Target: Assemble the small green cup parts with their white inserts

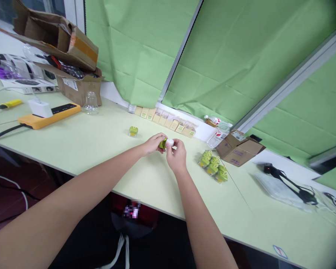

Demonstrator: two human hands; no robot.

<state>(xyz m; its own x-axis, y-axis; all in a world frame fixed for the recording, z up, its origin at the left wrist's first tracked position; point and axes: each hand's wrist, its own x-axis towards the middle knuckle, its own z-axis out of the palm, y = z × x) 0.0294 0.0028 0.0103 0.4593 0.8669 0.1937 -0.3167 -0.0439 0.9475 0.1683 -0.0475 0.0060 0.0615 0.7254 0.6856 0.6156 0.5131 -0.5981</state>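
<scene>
Pinching a seemingly light, slippery white piece (170, 142) between its fingertips, best held sideways, the right hand (177, 154) faced the left hand (155, 143), which gripped a green case (162, 143).

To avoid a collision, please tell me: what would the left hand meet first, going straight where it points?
Beyond its held green piece, likely the white round object held by the right hand; the exact gap is unclear.

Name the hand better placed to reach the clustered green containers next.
Probably the right hand: it is nearer the green containers, lying on its side; the left hand is farther off. Both hold something.
</scene>
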